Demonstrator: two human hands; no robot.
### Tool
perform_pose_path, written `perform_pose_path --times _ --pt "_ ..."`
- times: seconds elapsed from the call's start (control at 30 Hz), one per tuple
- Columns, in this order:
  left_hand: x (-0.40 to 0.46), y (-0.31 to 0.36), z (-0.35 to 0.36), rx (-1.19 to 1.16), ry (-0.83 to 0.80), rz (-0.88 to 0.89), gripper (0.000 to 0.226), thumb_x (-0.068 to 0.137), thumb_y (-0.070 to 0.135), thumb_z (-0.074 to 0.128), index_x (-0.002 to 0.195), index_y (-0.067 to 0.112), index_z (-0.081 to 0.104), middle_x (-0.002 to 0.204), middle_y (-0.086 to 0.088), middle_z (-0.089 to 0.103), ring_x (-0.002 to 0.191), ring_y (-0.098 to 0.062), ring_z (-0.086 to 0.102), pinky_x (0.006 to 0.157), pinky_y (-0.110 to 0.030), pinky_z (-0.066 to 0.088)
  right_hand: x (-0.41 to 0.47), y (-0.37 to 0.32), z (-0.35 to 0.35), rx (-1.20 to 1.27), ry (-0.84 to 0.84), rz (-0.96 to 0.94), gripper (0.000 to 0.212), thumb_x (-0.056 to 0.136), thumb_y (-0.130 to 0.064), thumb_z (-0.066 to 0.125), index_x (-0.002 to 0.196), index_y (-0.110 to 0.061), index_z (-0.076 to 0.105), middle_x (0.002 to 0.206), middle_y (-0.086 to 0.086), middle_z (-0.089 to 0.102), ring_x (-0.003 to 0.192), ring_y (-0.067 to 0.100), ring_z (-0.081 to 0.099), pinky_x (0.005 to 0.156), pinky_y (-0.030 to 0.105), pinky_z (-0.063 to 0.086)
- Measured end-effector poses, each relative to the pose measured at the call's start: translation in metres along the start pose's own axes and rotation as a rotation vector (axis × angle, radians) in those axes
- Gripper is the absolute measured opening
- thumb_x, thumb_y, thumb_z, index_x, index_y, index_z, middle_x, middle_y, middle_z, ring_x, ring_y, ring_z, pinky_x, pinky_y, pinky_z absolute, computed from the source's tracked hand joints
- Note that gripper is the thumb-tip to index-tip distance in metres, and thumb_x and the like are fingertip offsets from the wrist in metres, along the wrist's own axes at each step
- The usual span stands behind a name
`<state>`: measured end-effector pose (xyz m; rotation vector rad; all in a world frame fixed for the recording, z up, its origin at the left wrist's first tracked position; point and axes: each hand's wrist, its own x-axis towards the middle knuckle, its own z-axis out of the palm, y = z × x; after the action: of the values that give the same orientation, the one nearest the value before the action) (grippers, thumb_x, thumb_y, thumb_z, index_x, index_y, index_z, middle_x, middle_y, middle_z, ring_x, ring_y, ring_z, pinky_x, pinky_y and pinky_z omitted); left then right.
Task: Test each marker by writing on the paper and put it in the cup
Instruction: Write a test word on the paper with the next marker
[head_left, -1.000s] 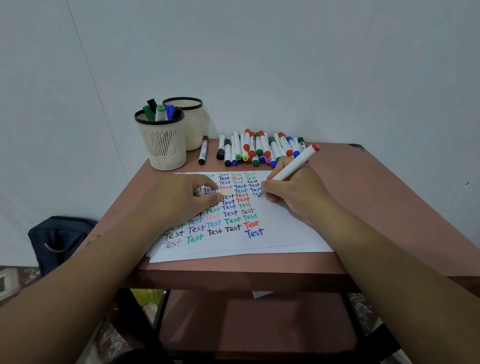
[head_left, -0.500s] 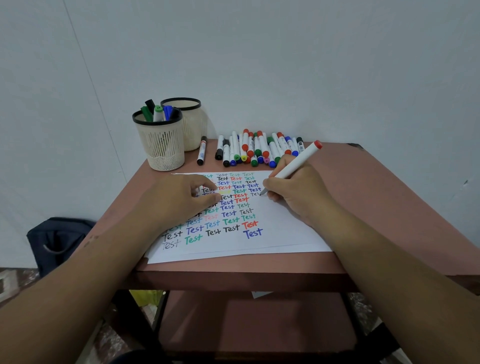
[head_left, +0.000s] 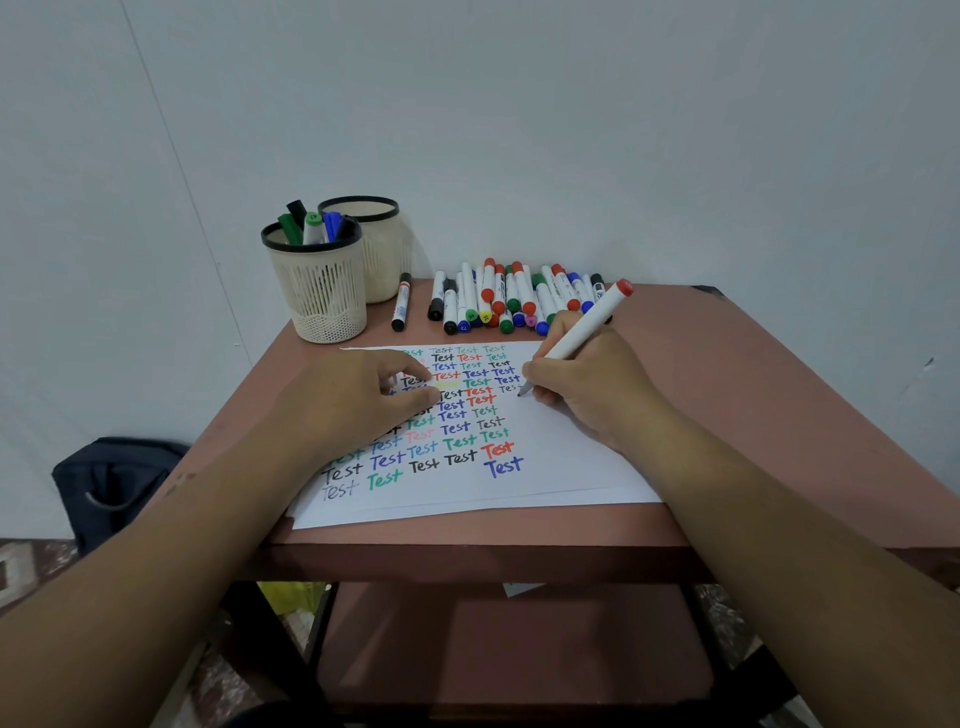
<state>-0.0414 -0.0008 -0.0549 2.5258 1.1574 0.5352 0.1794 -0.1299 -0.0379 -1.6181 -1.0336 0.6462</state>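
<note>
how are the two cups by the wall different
The front cup holds several markers; no markers show above the rim of the back cup. The front cup stands nearer the paper and partly hides the back cup, which is against the wall. Both are cream mesh cups with black rims, standing upright.

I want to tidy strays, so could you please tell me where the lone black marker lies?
In the head view, the lone black marker lies left of centre, between the front mesh cup and the marker pile.
</note>
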Motion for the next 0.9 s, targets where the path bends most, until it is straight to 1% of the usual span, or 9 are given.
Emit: perform_pose_path --times 0.07,0.13,0.27,0.43,0.57,0.67,0.73,0.83,0.9 --pt "-0.0004 0.0006 -0.0004 0.007 0.006 0.001 0.04 0.083 0.073 0.058 0.114 0.05 0.066 0.073 0.012 0.056 0.067 -0.007 0.053 0.061 -0.027 0.038 -0.0006 -0.0007 0.0002 0.009 -0.005 0.002 0.026 0.085 0.001 0.074 0.073 -0.016 0.059 0.078 0.015 0.063 0.072 0.025 0.065 0.067 0.033 0.058" --pt "-0.0007 0.0011 -0.0008 0.011 0.005 0.001 0.04 0.083 0.073 0.057 0.115 0.05 0.066 0.075 0.012 0.058 0.069 -0.007 0.054 0.062 -0.027 0.042 -0.0008 -0.0012 0.0003 0.026 0.001 0.003 0.026 0.085 0.002 0.075 0.074 -0.016 0.059 0.075 0.014 0.064 0.07 0.024 0.066 0.068 0.035 0.059" --pt "-0.001 0.001 -0.0016 0.021 -0.009 -0.007 0.042 0.083 0.075 0.056 0.116 0.051 0.065 0.084 0.014 0.062 0.078 -0.005 0.058 0.074 -0.03 0.053 0.0001 -0.0008 0.0 0.024 0.059 -0.011 0.025 0.084 0.003 0.072 0.074 -0.015 0.058 0.068 0.009 0.061 0.066 0.021 0.065 0.069 0.037 0.06" --pt "-0.001 0.0024 -0.0023 0.02 -0.014 -0.016 0.041 0.082 0.076 0.055 0.115 0.053 0.064 0.087 0.017 0.062 0.081 -0.004 0.059 0.079 -0.033 0.055 -0.0011 -0.0024 0.0006 -0.002 0.061 -0.013 0.026 0.086 0.002 0.072 0.075 -0.016 0.057 0.074 0.009 0.06 0.07 0.022 0.064 0.067 0.033 0.059" --pt "-0.0017 0.0025 -0.0021 0.013 -0.012 -0.01 0.041 0.083 0.075 0.056 0.116 0.051 0.065 0.087 0.014 0.064 0.081 -0.006 0.06 0.08 -0.038 0.056 -0.0011 -0.0028 0.0007 -0.01 0.051 -0.002 0.024 0.086 0.001 0.073 0.076 -0.016 0.058 0.076 0.01 0.06 0.072 0.022 0.064 0.068 0.035 0.062" --pt "-0.002 0.0025 -0.0022 0.004 -0.018 -0.01 0.041 0.082 0.075 0.055 0.115 0.051 0.064 0.088 0.014 0.064 0.082 -0.006 0.06 0.081 -0.039 0.056 -0.0012 -0.0035 0.0006 0.003 0.036 0.013 0.026 0.086 0.002 0.072 0.075 -0.016 0.056 0.076 0.009 0.058 0.072 0.021 0.061 0.066 0.03 0.056" --pt "-0.002 0.0024 -0.0016 0.002 -0.012 -0.008 0.041 0.083 0.074 0.056 0.114 0.051 0.065 0.084 0.013 0.063 0.078 -0.006 0.06 0.076 -0.036 0.055 -0.0011 -0.0036 0.0005 0.001 0.036 0.014 0.027 0.085 0.003 0.072 0.074 -0.016 0.056 0.073 0.008 0.057 0.07 0.021 0.06 0.064 0.029 0.055" --pt "-0.0032 0.002 -0.0006 -0.014 0.015 0.005 0.039 0.083 0.072 0.058 0.112 0.048 0.067 0.072 0.012 0.057 0.067 -0.006 0.054 0.062 -0.028 0.042 0.0 -0.0023 -0.0001 0.035 0.051 0.009 0.031 0.083 0.005 0.071 0.069 -0.017 0.055 0.063 0.004 0.056 0.063 0.021 0.059 0.061 0.032 0.054" --pt "-0.0037 0.0027 -0.0008 -0.013 0.011 0.005 0.039 0.083 0.072 0.058 0.112 0.049 0.067 0.072 0.011 0.057 0.066 -0.007 0.053 0.061 -0.027 0.04 0.0007 -0.0013 -0.0004 0.053 0.053 0.013 0.032 0.082 0.005 0.072 0.068 -0.017 0.055 0.063 0.006 0.057 0.062 0.02 0.059 0.062 0.033 0.053"
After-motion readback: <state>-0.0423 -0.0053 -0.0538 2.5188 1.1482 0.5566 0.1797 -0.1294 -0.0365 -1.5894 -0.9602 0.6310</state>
